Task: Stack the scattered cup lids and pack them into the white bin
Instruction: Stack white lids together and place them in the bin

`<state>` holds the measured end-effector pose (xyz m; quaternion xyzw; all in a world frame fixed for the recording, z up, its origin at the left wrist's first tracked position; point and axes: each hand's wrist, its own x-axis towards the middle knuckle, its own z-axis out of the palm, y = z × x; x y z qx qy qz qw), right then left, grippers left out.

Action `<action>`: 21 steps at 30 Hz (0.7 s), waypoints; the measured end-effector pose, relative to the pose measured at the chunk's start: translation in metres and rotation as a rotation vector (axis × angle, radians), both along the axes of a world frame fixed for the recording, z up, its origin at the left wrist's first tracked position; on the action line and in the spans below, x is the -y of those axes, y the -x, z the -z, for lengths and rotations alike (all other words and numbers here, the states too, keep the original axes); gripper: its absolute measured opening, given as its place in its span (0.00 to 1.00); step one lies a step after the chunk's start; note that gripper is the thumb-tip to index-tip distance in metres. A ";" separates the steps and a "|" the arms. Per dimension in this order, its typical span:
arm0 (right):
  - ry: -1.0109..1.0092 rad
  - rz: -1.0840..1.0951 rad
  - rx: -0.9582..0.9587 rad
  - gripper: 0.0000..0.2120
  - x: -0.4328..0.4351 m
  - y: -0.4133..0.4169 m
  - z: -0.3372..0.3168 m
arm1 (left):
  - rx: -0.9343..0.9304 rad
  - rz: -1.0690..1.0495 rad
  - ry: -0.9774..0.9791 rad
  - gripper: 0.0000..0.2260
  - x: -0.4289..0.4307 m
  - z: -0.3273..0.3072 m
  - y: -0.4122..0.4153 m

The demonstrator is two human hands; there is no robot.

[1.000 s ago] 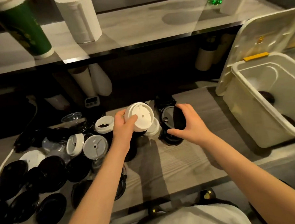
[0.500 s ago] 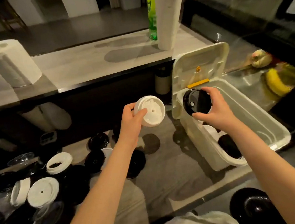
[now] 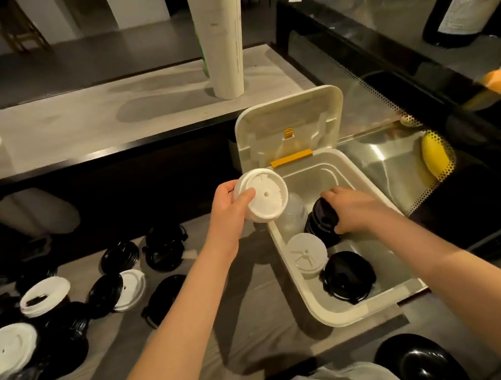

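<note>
Lowered into the white bin [image 3: 340,317], right hand [image 3: 354,208] grips black lids [image 3: 321,224], left hand [image 3: 230,212] grips white lids [image 3: 263,197]; scattered lids [image 3: 164,247] wait leftward.

White bin [image 3: 343,322], yellow latch [image 3: 291,158], black lids [image 3: 119,255], white lids [image 3: 45,292]

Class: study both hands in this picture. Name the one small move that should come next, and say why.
Probably the right hand should let go of the black lids it grips: they are down inside the white bin. The left hand holds white lids by its rim, ready to follow.
</note>
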<state>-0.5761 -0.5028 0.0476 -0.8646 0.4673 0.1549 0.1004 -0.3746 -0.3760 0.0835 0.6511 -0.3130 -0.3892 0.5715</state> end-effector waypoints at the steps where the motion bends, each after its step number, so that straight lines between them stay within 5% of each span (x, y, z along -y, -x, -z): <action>1: -0.014 -0.016 -0.030 0.33 0.002 -0.003 0.004 | -0.005 -0.009 -0.003 0.11 0.000 0.001 0.003; 15: -0.300 -0.129 -0.217 0.42 -0.029 0.023 -0.001 | -0.026 -0.079 0.010 0.12 -0.001 0.009 0.021; 21: -0.301 -0.198 -0.342 0.34 -0.041 0.024 0.021 | -0.054 -0.041 0.013 0.11 0.003 0.013 0.033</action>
